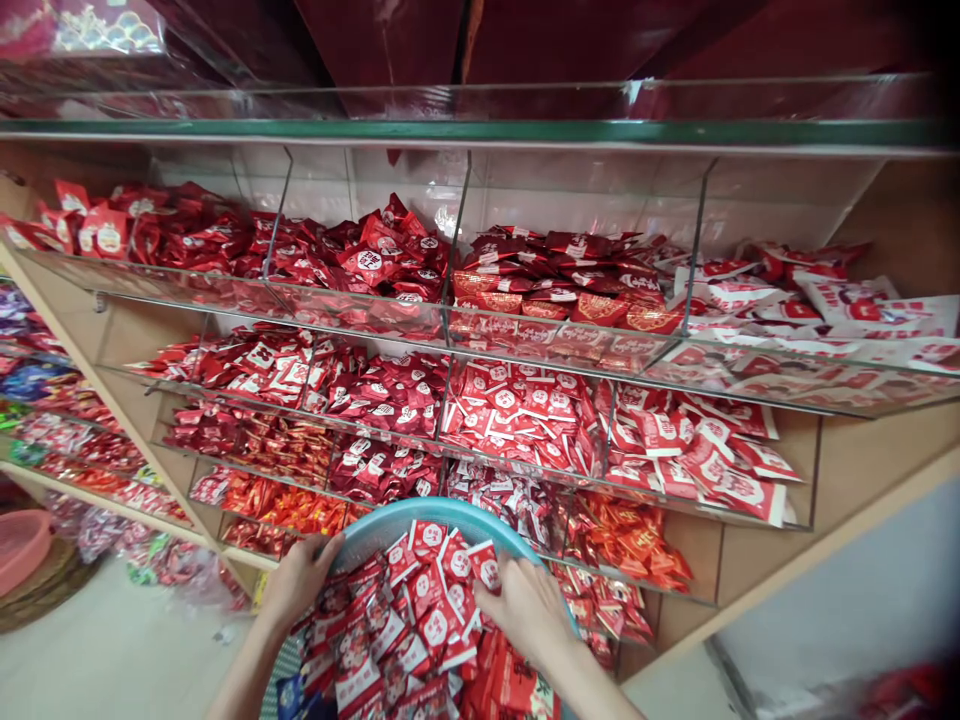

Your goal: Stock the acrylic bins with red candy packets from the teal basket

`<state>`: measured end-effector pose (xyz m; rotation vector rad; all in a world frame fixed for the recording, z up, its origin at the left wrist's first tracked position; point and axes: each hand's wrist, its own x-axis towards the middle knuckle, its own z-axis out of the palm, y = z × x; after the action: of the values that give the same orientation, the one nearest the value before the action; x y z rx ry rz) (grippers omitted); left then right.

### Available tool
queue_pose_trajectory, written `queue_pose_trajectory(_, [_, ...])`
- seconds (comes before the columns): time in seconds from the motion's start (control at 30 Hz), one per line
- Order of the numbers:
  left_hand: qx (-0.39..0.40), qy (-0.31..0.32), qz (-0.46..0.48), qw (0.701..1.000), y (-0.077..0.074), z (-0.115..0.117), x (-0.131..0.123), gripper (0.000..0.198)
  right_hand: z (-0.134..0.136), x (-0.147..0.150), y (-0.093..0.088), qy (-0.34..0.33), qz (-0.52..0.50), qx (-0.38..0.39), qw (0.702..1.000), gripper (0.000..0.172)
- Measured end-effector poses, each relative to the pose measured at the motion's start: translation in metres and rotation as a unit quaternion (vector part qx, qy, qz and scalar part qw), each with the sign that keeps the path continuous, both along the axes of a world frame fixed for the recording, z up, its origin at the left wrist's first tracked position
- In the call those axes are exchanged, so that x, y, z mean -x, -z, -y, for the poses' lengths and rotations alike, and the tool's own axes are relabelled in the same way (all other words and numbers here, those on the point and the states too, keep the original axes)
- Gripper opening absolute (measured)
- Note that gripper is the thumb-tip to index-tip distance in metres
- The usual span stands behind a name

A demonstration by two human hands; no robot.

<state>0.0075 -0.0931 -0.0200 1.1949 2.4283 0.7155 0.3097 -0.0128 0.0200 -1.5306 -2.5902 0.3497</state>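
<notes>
A blue plastic basket (442,507) at the bottom centre is heaped with small red-and-white wrapped packets (431,590). My left hand (304,575) is closed on the basket's left rim. Over the right side of the heap, my right hand (529,610) pinches a red packet (486,566) between thumb and fingers. Larger red packets (517,685) lie below that hand, and a dark blue packet (289,695) shows at the lower left of the basket. Part of the heap is hidden under my right hand.
Ahead rises a tiered wooden shelf with clear dividers (457,240). Its compartments hold red packets (525,410) and orange ones (630,535). A glass shelf edge (480,132) runs across above. A pink basket (22,550) and bagged goods (161,550) are at left.
</notes>
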Motion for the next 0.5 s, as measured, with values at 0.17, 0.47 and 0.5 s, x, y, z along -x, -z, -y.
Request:
queue_pose_trajectory(0.17, [0.008, 0.004, -0.004, 1.000, 0.002, 0.000, 0.000, 0.043, 0.004, -0.006, 0.012, -0.002, 0.013, 0.016, 1.000, 0.029])
queue_pose_trajectory(0.47, [0.002, -0.006, -0.002, 1.000, 0.004, 0.001, 0.002, 0.044, 0.004, -0.006, 0.019, 0.000, 0.010, -0.002, 1.000, 0.024])
queue_pose_trajectory(0.5, [0.003, -0.008, -0.002, 1.000, 0.004, 0.001, 0.002, 0.043, 0.004, -0.007, 0.020, 0.000, 0.012, -0.008, 1.000, 0.024])
